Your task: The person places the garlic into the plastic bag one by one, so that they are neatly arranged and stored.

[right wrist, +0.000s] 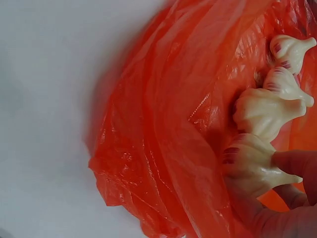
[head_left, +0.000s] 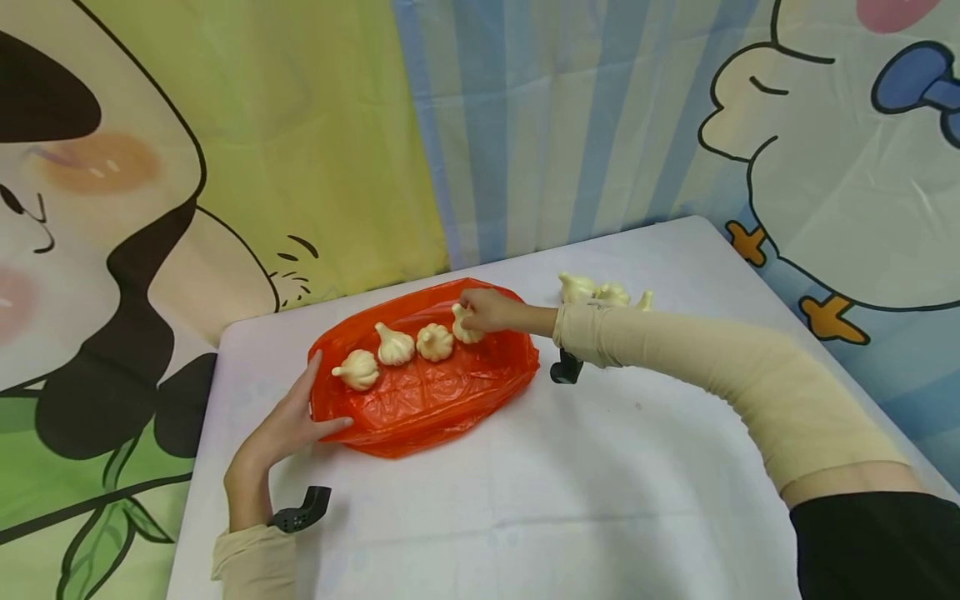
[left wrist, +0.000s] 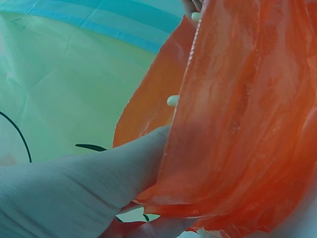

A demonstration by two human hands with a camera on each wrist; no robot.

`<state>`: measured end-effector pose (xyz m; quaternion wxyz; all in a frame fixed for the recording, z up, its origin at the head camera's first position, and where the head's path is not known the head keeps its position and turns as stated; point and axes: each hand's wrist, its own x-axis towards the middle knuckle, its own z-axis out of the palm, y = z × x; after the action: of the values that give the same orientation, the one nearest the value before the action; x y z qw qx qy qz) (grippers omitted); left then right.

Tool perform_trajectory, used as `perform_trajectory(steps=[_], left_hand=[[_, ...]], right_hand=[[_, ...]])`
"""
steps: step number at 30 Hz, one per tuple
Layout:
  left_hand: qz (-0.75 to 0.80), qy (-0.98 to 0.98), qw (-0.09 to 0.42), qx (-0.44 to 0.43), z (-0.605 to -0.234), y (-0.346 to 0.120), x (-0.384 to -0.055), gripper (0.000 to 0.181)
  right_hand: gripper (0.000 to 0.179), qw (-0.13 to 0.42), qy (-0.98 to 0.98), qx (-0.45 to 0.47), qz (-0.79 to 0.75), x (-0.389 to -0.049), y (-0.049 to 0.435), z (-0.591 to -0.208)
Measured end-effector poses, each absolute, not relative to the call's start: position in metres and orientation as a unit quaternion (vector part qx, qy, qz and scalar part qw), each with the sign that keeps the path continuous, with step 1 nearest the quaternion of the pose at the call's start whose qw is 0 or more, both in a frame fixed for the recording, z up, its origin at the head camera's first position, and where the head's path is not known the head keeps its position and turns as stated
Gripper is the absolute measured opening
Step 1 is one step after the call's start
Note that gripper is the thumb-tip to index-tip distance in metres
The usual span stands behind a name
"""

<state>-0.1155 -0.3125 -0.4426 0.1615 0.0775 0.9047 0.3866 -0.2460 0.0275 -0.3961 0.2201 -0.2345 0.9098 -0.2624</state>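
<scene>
A red plastic bag (head_left: pixel 442 383) lies on its side of the table with its mouth spread wide. Inside, three cream garlic bulbs (head_left: pixel 396 345) sit in a slanting row. At the row's right end my right hand (head_left: pixel 491 310) pinches another garlic bulb (right wrist: pixel 250 163) between thumb and fingers, close beside its neighbour in the right wrist view. My left hand (head_left: pixel 288 421) holds the bag's left end, thumb over the near rim and fingers along the outer left edge. In the left wrist view the red film hides part of that hand (left wrist: pixel 114 173).
Several more garlic bulbs (head_left: pixel 577 288) lie at the back right of the white table (head_left: pixel 525 508), partly behind the right forearm. A black wrist camera (head_left: pixel 566 367) hangs under the right wrist, another (head_left: pixel 303 510) beside the left. A printed cloth (head_left: pixel 525 125) hangs behind the table.
</scene>
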Motion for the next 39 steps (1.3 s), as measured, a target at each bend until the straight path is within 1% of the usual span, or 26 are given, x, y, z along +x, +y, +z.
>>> perform_trajectory(steps=[5,8,12,16,19,22,26,28,30,32,35,37,39], left_hand=[[0.391,0.903,0.157,0.082,-0.443,-0.311,-0.116,0.114],[0.391,0.903,0.157,0.082,-0.442,-0.310,-0.116,0.114],[0.390,0.904,0.158,0.077,-0.441,-0.309,-0.115,0.114],[0.387,0.905,0.161,0.074,-0.440,-0.308,-0.115,0.114],[0.383,0.906,0.164,0.072,-0.441,-0.308,-0.114,0.115],[0.383,0.906,0.164,0.070,-0.441,-0.308,-0.114,0.115],[0.381,0.907,0.165,0.069,-0.439,-0.308,-0.114,0.115],[0.378,0.908,0.168,0.067,-0.438,-0.308,-0.114,0.115],[0.373,0.909,0.171,0.065,-0.438,-0.309,-0.114,0.116],[0.374,0.909,0.173,0.062,-0.437,-0.309,-0.114,0.116],[0.374,0.909,0.175,0.060,-0.437,-0.311,-0.113,0.116],[0.375,0.908,0.175,0.059,-0.437,-0.311,-0.113,0.116],[0.376,0.908,0.174,0.060,-0.436,-0.311,-0.112,0.116]], right_hand=[[0.035,0.222,0.919,-0.218,-0.241,-0.249,0.024,-0.401],[0.036,0.239,0.920,-0.208,-0.229,-0.250,0.024,-0.404],[0.037,0.255,0.919,-0.208,-0.219,-0.250,0.025,-0.408],[0.039,0.253,0.919,-0.217,-0.212,-0.250,0.025,-0.409],[0.042,0.244,0.918,-0.234,-0.206,-0.248,0.025,-0.406],[0.044,0.207,0.916,-0.273,-0.211,-0.239,0.028,-0.394],[0.046,0.141,0.898,-0.333,-0.250,-0.213,0.040,-0.373],[0.044,0.122,0.884,-0.358,-0.275,-0.193,0.051,-0.367],[0.044,0.115,0.871,-0.379,-0.290,-0.171,0.064,-0.365],[0.042,0.122,0.863,-0.393,-0.295,-0.149,0.079,-0.367],[0.042,0.155,0.855,-0.394,-0.299,-0.121,0.101,-0.373],[0.042,0.178,0.854,-0.380,-0.309,-0.107,0.115,-0.376],[0.043,0.190,0.854,-0.363,-0.322,-0.099,0.129,-0.379]])
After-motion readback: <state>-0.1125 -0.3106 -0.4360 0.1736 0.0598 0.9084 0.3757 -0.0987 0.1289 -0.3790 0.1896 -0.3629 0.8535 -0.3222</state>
